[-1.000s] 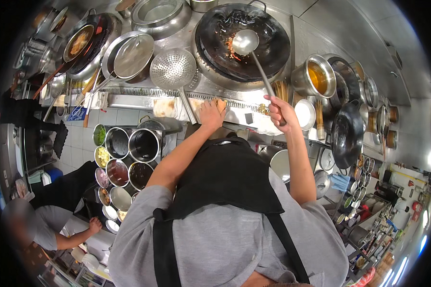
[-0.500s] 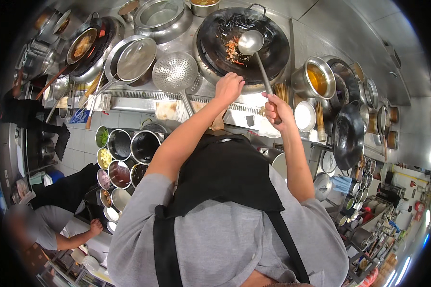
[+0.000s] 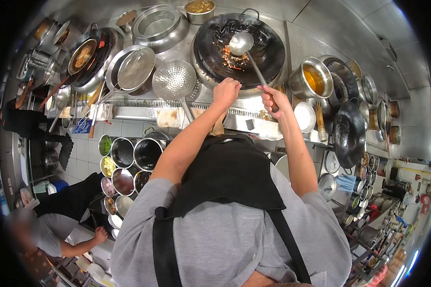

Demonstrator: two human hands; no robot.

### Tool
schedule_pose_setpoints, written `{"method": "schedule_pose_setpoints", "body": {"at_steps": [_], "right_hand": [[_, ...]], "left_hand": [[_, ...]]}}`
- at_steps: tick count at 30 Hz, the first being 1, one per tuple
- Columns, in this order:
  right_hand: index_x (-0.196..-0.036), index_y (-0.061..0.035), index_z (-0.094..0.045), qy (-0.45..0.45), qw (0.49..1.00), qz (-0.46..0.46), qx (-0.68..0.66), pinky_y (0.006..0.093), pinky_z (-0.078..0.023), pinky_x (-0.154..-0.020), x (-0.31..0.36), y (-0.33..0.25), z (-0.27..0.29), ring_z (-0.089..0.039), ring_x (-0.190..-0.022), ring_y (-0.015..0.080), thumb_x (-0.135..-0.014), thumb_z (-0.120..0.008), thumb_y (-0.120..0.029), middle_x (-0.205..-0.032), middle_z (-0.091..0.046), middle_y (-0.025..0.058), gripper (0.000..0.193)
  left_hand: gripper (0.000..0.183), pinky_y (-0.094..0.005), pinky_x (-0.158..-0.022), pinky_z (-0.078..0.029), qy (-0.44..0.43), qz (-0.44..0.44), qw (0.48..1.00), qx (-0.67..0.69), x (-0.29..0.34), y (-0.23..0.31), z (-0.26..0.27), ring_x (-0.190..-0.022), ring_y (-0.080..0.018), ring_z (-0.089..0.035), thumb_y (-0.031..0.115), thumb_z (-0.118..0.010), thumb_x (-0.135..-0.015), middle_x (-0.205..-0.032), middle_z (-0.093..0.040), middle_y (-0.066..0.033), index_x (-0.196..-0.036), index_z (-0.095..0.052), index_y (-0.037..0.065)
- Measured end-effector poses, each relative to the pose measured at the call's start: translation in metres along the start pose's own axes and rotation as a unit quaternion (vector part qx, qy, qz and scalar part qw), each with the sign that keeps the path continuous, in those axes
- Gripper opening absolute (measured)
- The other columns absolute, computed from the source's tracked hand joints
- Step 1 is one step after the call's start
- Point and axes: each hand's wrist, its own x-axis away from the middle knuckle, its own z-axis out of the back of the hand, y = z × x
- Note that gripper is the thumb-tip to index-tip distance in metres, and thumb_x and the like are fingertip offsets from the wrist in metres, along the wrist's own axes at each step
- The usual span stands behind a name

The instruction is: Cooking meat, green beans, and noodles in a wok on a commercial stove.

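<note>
In the head view I see the right hand (image 3: 276, 101) with its fingers wrapped round the handle end of a ladle (image 3: 241, 44), presumably to keep clear of the heat, the bowl being inside the wok (image 3: 269, 53) over chopped food (image 3: 232, 60). The left hand (image 3: 226, 92) is at the wok's near rim, perhaps to steady it, fingers curled together, though whether they pinch anything I cannot tell. A perforated skimmer (image 3: 174, 80) lies just left, likely for easy reach.
</note>
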Motion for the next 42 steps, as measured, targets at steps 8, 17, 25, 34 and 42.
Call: {"method": "schedule_pose_setpoints", "body": {"at_steps": [8,17,25,34,42], "right_hand": [[-0.108,-0.0037,-0.054,-0.027,0.997,-0.017,-0.073,0.0247,-0.030,-0.033,-0.005,0.008,-0.013,-0.042,-0.043,0.0085,-0.094,-0.055,-0.021,-0.059,-0.047,-0.0013,0.022],[-0.109,-0.0068,-0.054,0.083,0.995,0.051,0.007,0.0233,-0.029,-0.033,0.024,0.021,-0.017,-0.036,-0.041,0.0062,-0.098,-0.050,-0.023,-0.059,-0.042,-0.0042,0.020],[-0.112,-0.0060,-0.051,0.012,0.999,0.010,0.042,0.0243,-0.030,-0.033,0.030,0.029,-0.031,-0.040,-0.042,0.0079,-0.097,-0.050,-0.023,-0.060,-0.045,-0.0018,0.022],[-0.111,-0.0025,-0.056,0.099,0.854,0.160,0.485,0.0250,-0.032,-0.032,-0.013,0.004,0.031,-0.042,-0.037,0.0071,-0.094,-0.056,-0.018,-0.056,-0.047,-0.0024,0.023],[-0.127,-0.0011,-0.052,0.185,0.681,0.241,0.666,0.0466,-0.048,-0.087,-0.028,-0.022,0.067,-0.061,-0.100,0.0424,-0.086,-0.056,-0.020,-0.102,-0.066,0.0253,0.045]], "left_hand": [[0.016,-0.0429,-0.070,-0.052,0.004,0.007,1.000,0.008,0.001,-0.002,-0.001,-0.085,-0.0295,-0.063,0.023,-0.061,-0.087,-0.086,-0.063,-0.0088,-0.085,-0.069,0.009],[0.014,-0.0414,-0.072,-0.052,-0.005,0.019,1.000,0.017,0.002,0.000,0.004,-0.087,-0.0285,-0.063,0.022,-0.062,-0.086,-0.087,-0.064,-0.0075,-0.086,-0.069,0.010],[0.015,-0.0431,-0.070,-0.052,0.000,-0.001,1.000,0.017,0.003,-0.005,0.000,-0.082,-0.0304,-0.063,0.022,-0.060,-0.088,-0.087,-0.062,-0.0075,-0.090,-0.070,0.011],[0.028,-0.0385,-0.095,-0.047,0.027,-0.035,0.999,0.030,0.021,-0.005,-0.007,-0.123,-0.0286,-0.051,0.013,-0.061,-0.085,-0.123,-0.059,-0.0081,-0.112,-0.064,0.007],[0.028,-0.0353,-0.084,-0.050,0.085,0.167,0.977,0.104,0.111,0.008,0.003,-0.096,-0.0270,-0.065,0.015,-0.062,-0.087,-0.108,-0.066,-0.0143,-0.112,-0.063,0.003]]}}
